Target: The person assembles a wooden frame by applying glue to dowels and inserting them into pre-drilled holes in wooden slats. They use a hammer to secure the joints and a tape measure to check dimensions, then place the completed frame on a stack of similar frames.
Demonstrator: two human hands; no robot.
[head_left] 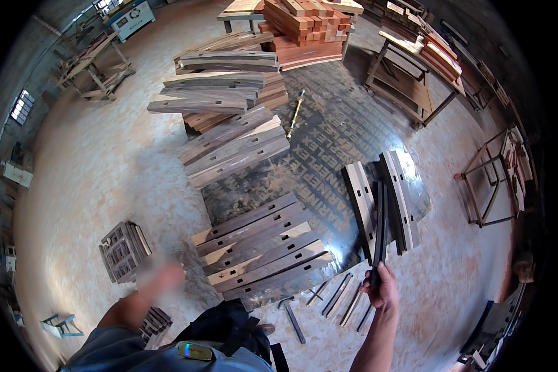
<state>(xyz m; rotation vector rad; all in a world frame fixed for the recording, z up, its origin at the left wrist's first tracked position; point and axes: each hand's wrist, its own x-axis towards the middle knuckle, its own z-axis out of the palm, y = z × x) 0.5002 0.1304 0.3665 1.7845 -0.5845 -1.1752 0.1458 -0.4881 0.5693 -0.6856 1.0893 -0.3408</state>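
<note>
My right hand (384, 288) is closed around the near end of a long, dark wooden strip (381, 223), which points away from me. The strip lies over or between two sets of pale and brown mortised wooden boards, one to the left (362, 204) and one to the right (400, 201). On the left side my left hand (161, 276) is smeared by motion, so its fingers cannot be made out. Near it, a stack of slotted dark wooden pieces (124, 251) rests on the floor. Just right of my body lie a hammer (291, 319) and several thin strips (336, 296).
A dark printed sheet (338, 149) lies under the work. Several mortised boards (266, 242) fan out at its near left, with more boards (235, 149) beyond. A brass-coloured bar tool (296, 115) lies past the middle. Reddish lumber (307, 31) is stacked far back; a workbench (409, 74) stands right.
</note>
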